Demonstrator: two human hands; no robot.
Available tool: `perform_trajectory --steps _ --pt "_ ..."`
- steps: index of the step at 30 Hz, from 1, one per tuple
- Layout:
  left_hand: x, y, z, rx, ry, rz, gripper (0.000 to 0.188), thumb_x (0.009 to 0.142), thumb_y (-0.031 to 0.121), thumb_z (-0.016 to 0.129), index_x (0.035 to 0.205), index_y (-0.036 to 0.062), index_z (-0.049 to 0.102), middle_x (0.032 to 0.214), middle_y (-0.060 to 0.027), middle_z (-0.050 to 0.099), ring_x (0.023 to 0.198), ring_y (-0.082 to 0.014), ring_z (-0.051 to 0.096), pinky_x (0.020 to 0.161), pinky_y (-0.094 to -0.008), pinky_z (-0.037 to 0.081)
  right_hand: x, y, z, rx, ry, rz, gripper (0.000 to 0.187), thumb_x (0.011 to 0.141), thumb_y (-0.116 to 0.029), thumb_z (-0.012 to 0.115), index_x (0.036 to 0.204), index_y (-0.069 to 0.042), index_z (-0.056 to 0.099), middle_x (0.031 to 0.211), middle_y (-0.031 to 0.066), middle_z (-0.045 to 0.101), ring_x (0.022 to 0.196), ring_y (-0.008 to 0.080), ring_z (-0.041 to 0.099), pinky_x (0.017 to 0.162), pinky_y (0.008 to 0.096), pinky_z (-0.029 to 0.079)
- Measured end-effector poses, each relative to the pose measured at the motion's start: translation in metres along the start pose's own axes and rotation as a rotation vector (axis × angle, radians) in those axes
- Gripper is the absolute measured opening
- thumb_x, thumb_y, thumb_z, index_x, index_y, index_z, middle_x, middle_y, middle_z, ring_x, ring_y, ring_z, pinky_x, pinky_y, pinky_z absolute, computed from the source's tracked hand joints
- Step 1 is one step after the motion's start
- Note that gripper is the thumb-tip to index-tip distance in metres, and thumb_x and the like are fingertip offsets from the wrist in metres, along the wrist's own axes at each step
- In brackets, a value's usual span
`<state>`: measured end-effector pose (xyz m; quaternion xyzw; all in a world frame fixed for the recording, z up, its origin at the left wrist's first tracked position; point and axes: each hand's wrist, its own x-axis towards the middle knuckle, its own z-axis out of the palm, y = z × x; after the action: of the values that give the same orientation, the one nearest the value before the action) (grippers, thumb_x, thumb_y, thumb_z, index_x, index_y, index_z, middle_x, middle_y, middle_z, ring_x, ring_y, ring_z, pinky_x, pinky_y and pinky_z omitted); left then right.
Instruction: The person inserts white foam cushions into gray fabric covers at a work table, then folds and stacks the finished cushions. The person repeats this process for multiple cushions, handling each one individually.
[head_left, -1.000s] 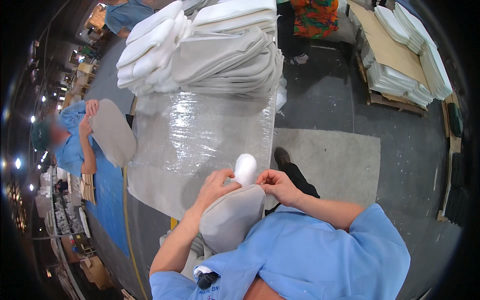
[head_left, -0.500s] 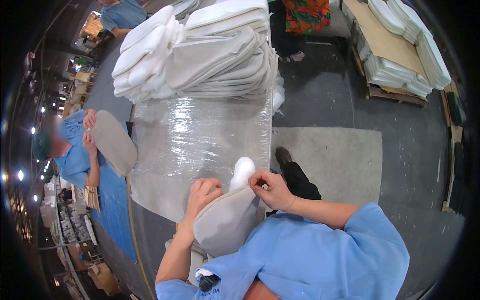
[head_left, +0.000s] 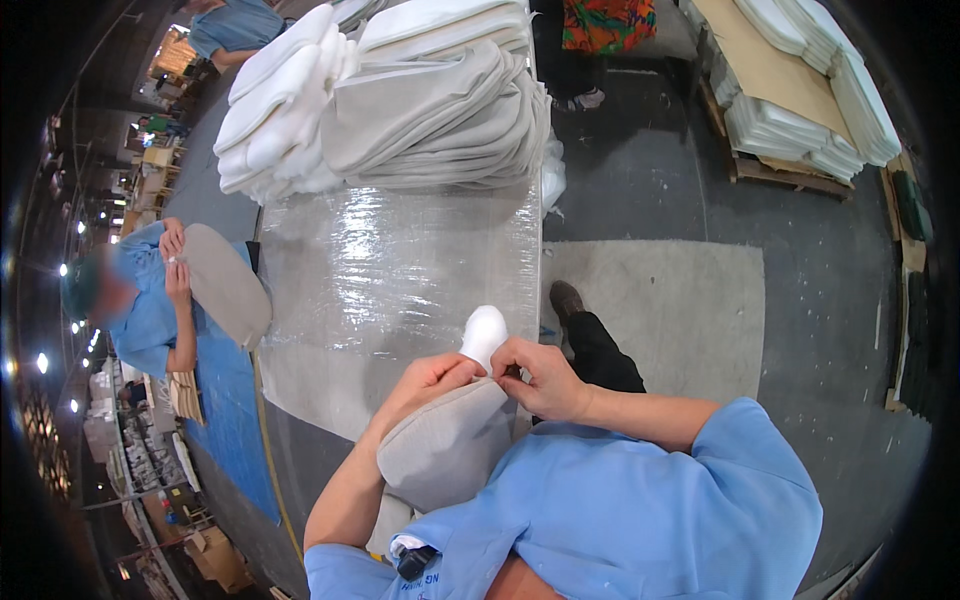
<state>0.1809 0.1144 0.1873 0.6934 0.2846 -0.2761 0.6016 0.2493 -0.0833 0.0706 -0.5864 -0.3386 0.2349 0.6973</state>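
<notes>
A plump light-grey fabric cushion [head_left: 445,455] leans against my body at the table's near end. Its upper edge is pinched by my right hand [head_left: 542,378], thumb and fingertips together at the corner. From the other side my left hand [head_left: 432,385] bends over the same edge, its fingers closed and close to the right fingertips. What lies between the fingertips is too small to make out. Just beyond both hands rests a rounded white padded piece [head_left: 484,333]; whether it touches the cushion I cannot tell.
Stacked grey covers [head_left: 440,120] and white pads [head_left: 275,110] fill the far end of the plastic-wrapped table [head_left: 400,250]. At left a co-worker [head_left: 150,300] holds another grey cushion [head_left: 228,285]. A pallet of white pads [head_left: 780,130] stands far right, with a mat [head_left: 680,310] on the floor.
My left hand has slid right along the cushion's edge, from lying spread on it to closing in beside my right hand. The right hand keeps its pinch at the corner.
</notes>
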Motion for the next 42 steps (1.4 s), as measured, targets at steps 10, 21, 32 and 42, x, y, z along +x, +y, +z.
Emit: perform_trajectory --steps 10,21,32,42 --pt "0.007 0.003 -0.011 0.309 -0.241 0.026 0.028 0.102 0.026 0.072 0.109 -0.001 0.074 0.09 -0.0033 0.071 0.084 -0.0092 0.061 0.077 -0.0293 0.05 -0.006 0.008 -0.022 0.651 -0.189 0.495 0.03 0.094 -0.007 0.079 0.121 -0.006 0.065 0.101 -0.0033 0.065 0.091 0.0048 0.059 0.08 0.0251 0.049" --pt "0.021 -0.004 -0.011 0.31 -0.239 0.072 0.028 0.101 0.027 0.072 0.109 0.0001 0.074 0.088 -0.0067 0.071 0.081 -0.0119 0.062 0.075 -0.0322 0.051 -0.04 0.039 -0.003 0.669 -0.233 0.553 0.022 0.106 -0.023 0.068 0.117 -0.004 0.071 0.097 -0.0037 0.067 0.09 0.0052 0.057 0.081 0.0258 0.048" --pt "0.04 0.021 0.001 0.633 -0.307 -0.035 0.026 0.097 0.028 0.074 0.097 0.0021 0.076 0.077 -0.0059 0.068 0.075 -0.0123 0.061 0.071 -0.0333 0.05 -0.04 0.028 -0.002 0.541 -0.148 0.474 0.02 0.106 -0.025 0.069 0.113 -0.006 0.073 0.089 -0.0051 0.064 0.078 0.0036 0.051 0.068 0.0246 0.044" --pt "0.033 0.013 0.007 0.787 -0.142 0.243 0.025 0.095 0.029 0.075 0.096 0.0041 0.075 0.084 -0.0177 0.074 0.075 -0.032 0.072 0.07 -0.0408 0.056 -0.029 0.043 -0.006 0.666 -0.375 0.727 0.027 0.105 -0.031 0.071 0.117 -0.008 0.076 0.089 -0.0062 0.066 0.078 0.0037 0.054 0.069 0.0251 0.045"
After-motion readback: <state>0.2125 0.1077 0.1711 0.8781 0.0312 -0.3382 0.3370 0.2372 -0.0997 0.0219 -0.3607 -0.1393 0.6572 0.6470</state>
